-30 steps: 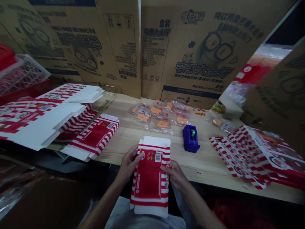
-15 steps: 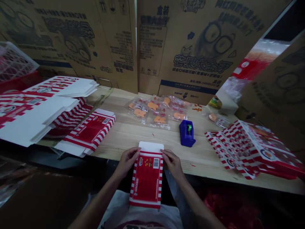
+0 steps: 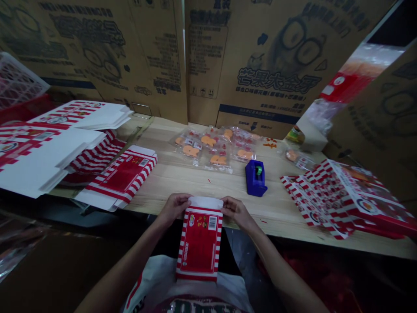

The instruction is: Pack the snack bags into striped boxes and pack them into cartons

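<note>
A red-and-white striped carton (image 3: 199, 243) with a barcode leans between my body and the table's front edge, its white end flap (image 3: 206, 203) at the top. My left hand (image 3: 175, 208) pinches the carton's upper left corner by the flap. At the upper right corner, my right hand (image 3: 237, 212) grips with thumb and fingers. Beyond the carton, several clear packets (image 3: 217, 160) with orange pieces lie on the wooden table (image 3: 182, 182). A blue tape dispenser (image 3: 256, 178) stands to the right of them.
To the left are a stack of flat white-and-red cartons (image 3: 70, 145) and a folded striped carton (image 3: 125, 176). More striped cartons (image 3: 352, 195) lie at the right. Large cardboard boxes (image 3: 267, 61) wall off the back, and a basket (image 3: 19, 82) stands far left.
The carton's end flap has tipped back and looks shorter, with my fingers now closer around the top corners. The view has shifted slightly.
</note>
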A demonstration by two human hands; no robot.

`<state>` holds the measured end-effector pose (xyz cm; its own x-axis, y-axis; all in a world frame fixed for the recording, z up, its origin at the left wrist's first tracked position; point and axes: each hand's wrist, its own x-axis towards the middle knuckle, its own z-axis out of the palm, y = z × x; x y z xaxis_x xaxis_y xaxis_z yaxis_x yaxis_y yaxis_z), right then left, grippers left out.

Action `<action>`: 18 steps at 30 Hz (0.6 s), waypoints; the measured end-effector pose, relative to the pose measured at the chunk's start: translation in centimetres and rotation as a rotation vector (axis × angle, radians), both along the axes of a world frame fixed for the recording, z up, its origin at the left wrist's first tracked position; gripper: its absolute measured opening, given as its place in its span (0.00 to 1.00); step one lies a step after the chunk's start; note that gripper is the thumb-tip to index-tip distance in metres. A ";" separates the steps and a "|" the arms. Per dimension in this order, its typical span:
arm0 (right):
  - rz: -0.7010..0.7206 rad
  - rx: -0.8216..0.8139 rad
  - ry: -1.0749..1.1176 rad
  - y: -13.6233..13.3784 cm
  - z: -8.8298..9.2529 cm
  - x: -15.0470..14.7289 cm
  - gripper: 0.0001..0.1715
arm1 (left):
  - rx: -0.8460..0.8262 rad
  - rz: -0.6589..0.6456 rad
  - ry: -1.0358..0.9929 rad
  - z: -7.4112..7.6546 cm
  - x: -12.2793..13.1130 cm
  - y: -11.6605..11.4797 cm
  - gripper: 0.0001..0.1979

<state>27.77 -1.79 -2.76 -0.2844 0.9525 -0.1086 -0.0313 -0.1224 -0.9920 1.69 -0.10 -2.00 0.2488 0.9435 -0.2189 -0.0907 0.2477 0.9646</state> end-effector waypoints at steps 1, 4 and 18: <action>-0.003 0.030 -0.026 0.0 0.0 0.1 0.14 | 0.016 0.004 0.025 -0.1 0.0 0.0 0.17; -0.026 0.138 -0.088 -0.2 -0.1 0.0 0.13 | 0.053 0.002 0.094 -0.2 -0.3 -0.2 0.14; -0.087 0.167 -0.197 -2.0 0.4 -1.4 0.10 | 0.432 -0.090 0.516 1.4 -1.0 -1.4 0.08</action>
<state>26.37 -3.78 -2.37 -0.1898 0.9818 0.0064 0.1615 0.0376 -0.9861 0.66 -1.46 -0.58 0.2950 0.9535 0.0609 0.4112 -0.1842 0.8927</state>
